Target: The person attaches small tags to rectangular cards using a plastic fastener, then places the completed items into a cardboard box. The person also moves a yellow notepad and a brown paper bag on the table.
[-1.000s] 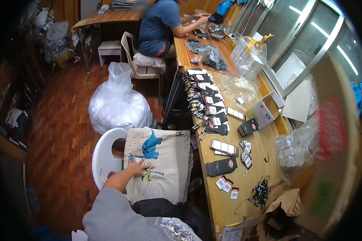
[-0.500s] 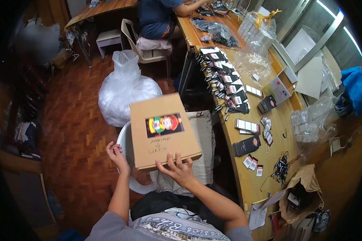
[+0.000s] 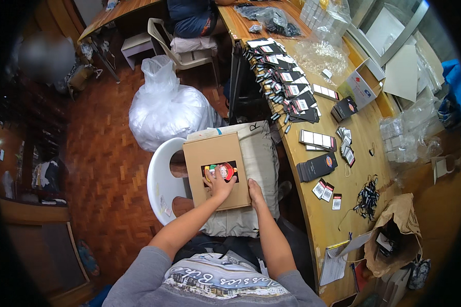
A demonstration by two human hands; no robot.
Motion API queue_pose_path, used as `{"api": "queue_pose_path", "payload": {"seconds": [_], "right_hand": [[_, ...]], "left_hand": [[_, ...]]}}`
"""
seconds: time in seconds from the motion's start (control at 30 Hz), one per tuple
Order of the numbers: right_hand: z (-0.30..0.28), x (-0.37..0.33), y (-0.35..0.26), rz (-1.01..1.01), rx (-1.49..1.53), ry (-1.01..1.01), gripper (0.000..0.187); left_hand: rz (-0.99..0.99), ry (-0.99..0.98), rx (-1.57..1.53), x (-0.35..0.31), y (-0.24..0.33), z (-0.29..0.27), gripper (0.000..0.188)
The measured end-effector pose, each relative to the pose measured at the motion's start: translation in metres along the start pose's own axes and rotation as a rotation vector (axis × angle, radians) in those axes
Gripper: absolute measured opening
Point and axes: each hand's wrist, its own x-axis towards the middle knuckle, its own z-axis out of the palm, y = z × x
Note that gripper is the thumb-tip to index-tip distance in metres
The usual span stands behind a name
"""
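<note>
A flat brown cardboard box (image 3: 210, 151) with a colourful cartoon picture lies on a pale cloth-covered bundle (image 3: 261, 158) in front of me. My left hand (image 3: 221, 187) rests on top of the box, fingers spread over the picture. At the box's right edge is my right hand (image 3: 256, 192), thumb along the rim; the other fingers are partly hidden, and it appears to grip the side. Left of the box shows the curved back of a white plastic chair (image 3: 158, 176).
On the right, a wooden table (image 3: 317, 220) bears rows of black tags (image 3: 292, 89), card stacks (image 3: 317, 167) and tangled black cords (image 3: 366, 202). A paper bag (image 3: 394, 230) stands at its near end. A stuffed plastic sack (image 3: 164, 112) sits on the floor; a person (image 3: 192, 18) sits beyond.
The box has come down from the air onto the cloth bundle. My left hand has moved from its left side onto its top; my right hand has shifted from the near edge to the right edge.
</note>
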Motion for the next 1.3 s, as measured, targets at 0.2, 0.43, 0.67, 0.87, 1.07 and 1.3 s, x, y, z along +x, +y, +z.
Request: {"api": "queue_pose_path", "payload": {"seconds": [0.2, 0.43, 0.67, 0.87, 1.07, 1.3], "right_hand": [[0.014, -0.017, -0.01, -0.13, -0.052, -0.022, 0.027], [0.062, -0.087, -0.037, -0.387, -0.087, -0.132, 0.023], [0.073, -0.106, -0.052, -0.533, -0.51, -0.158, 0.099], [0.013, -0.039, -0.033, -0.394, -0.759, 0.058, 0.09], [0.063, -0.053, -0.053, -0.991, -1.611, -0.028, 0.064], [0.13, -0.062, -0.11, -0.467, -1.301, -0.076, 0.074]], "left_hand": [[-0.157, -0.064, -0.108, -0.005, 0.018, -0.011, 0.095], [0.225, 0.237, -0.097, -0.05, 0.013, -0.06, 0.092], [0.088, 0.025, -0.613, 0.022, -0.092, -0.04, 0.059], [-0.285, -0.028, -0.471, 0.034, -0.136, -0.04, 0.036], [-0.117, 0.064, -0.4, 0.01, -0.089, -0.044, 0.018], [-0.466, -0.432, -1.196, 0.018, -0.094, -0.051, 0.028]]}}
